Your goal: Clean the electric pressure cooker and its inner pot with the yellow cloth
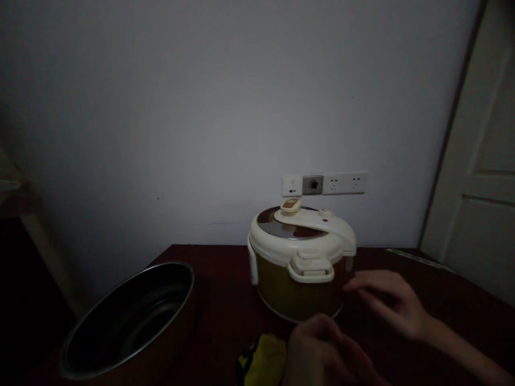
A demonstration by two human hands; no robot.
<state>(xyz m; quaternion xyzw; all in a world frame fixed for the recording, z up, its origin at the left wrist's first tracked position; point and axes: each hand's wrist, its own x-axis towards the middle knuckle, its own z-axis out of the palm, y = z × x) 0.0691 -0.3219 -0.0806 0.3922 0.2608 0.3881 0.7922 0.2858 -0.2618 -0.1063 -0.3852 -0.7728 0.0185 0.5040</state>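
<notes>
A white and olive-gold electric pressure cooker (295,292) stands on a dark red table, its lid on and a side handle facing me. My right hand (388,300) is just right of the cooker's base, fingers loosely curved and apart from the thumb, nothing visible in it. Low in the view, in front of the cooker, my left hand (317,351) is bent and blurred; its fingertips cannot be made out. A yellow cloth-like item with black parts (263,360) lies against its left side; whether the hand grips it is unclear.
A large round pan with a dark inside (129,316) sits at the table's left. Behind the cooker, wall sockets (344,183) line the pale wall. A pale door (486,161) is at the right. The room is dim.
</notes>
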